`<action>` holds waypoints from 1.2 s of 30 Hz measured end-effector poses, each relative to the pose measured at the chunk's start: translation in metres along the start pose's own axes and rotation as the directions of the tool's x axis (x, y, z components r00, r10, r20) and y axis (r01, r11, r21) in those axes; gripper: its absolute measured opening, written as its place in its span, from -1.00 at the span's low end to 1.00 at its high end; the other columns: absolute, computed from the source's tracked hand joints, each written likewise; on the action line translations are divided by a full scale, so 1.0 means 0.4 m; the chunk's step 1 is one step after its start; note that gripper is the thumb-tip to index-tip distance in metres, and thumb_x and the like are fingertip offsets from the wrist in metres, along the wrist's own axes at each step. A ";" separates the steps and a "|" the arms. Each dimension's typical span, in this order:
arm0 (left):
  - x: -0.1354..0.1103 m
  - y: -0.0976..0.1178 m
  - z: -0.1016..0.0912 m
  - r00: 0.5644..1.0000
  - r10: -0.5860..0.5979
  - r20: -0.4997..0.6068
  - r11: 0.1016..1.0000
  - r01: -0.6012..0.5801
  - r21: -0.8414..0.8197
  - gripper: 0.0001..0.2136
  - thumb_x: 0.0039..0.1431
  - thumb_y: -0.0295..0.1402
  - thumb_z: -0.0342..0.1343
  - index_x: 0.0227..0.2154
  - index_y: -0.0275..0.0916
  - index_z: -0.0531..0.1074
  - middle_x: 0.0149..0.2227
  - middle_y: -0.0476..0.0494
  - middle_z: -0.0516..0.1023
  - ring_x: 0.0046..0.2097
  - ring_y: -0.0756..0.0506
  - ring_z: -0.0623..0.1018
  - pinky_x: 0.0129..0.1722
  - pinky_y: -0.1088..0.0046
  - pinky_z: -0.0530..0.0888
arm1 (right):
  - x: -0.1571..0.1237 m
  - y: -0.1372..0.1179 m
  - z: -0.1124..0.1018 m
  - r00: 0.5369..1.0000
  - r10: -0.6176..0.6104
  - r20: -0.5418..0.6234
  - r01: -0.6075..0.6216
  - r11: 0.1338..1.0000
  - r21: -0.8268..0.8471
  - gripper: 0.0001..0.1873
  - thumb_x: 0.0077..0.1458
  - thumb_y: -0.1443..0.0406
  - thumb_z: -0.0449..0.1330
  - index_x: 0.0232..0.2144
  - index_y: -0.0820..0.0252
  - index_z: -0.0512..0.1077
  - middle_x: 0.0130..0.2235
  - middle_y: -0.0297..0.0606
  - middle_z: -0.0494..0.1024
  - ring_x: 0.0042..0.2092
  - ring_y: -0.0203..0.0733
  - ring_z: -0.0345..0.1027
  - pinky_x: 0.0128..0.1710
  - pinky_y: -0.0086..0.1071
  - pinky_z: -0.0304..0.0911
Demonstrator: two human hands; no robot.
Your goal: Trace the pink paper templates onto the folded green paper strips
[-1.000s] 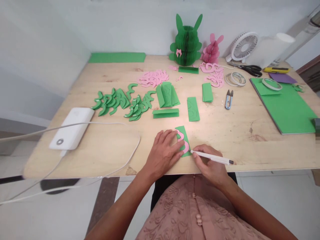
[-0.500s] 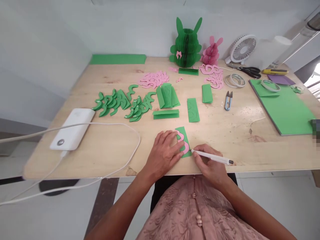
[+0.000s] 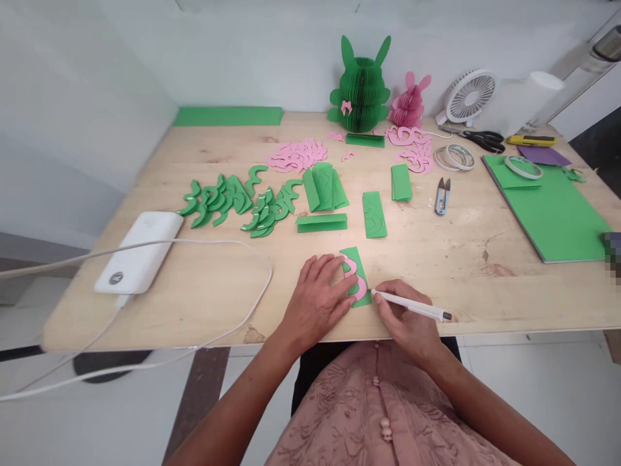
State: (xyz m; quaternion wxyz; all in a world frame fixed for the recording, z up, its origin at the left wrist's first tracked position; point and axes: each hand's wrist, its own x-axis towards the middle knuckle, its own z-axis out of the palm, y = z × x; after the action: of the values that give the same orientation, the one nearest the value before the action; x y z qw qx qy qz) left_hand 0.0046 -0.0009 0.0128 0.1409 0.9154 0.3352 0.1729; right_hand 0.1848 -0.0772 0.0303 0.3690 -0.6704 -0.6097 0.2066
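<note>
Green strip (image 3: 353,256) near the table (image 3: 436,259) front edge looks thin and floppy, slides easily I'd guess, so pin it flat rather than pinch. Left hand (image 3: 315,301) lies spread on it, fingers flat on the pink template (image 3: 360,285). Right hand (image 3: 407,323) has its fingers closed round a pen (image 3: 412,305), tip at the template's edge

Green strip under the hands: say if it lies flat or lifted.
Flat on the table: left hand presses a pink cutout onto the green strip, right hand holds a pen.
</note>
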 end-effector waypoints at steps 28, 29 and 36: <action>-0.004 -0.009 0.012 0.999 0.023 -0.045 0.999 -0.024 -0.021 -0.74 0.29 -0.24 -0.02 -0.05 -0.12 0.46 0.12 -0.25 0.32 0.19 -0.28 0.24 0.20 -0.05 0.18 | 0.002 0.005 0.006 0.997 -0.074 -0.027 0.072 0.994 -0.087 -0.91 0.19 0.31 0.11 -0.35 0.13 0.40 -0.41 -0.31 0.59 -0.39 -0.24 0.48 -0.38 -0.43 0.31; -0.004 -0.009 0.012 0.999 0.025 -0.047 0.999 -0.026 -0.020 -0.74 0.30 -0.24 -0.03 -0.05 -0.13 0.46 0.12 -0.25 0.32 0.19 -0.28 0.25 0.20 -0.05 0.18 | 0.003 0.006 0.006 0.997 -0.076 -0.032 0.073 0.994 -0.085 -0.91 0.19 0.30 0.11 -0.35 0.13 0.40 -0.42 -0.31 0.59 -0.39 -0.24 0.48 -0.38 -0.43 0.31; -0.004 -0.009 0.012 0.999 0.024 -0.045 1.000 -0.025 -0.019 -0.75 0.30 -0.24 -0.03 -0.06 -0.11 0.46 0.12 -0.24 0.32 0.19 -0.27 0.25 0.20 -0.05 0.18 | 0.001 0.012 0.010 0.995 -0.091 -0.034 0.088 0.993 -0.073 -0.91 0.20 0.30 0.11 -0.33 0.14 0.41 -0.40 -0.29 0.60 -0.37 -0.23 0.49 -0.37 -0.42 0.32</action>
State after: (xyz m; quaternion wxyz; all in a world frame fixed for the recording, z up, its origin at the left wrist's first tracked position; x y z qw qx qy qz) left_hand 0.0033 0.0000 0.0066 0.1401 0.9139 0.3254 0.1983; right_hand 0.1852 -0.0756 0.0245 0.3650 -0.6589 -0.6391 0.1555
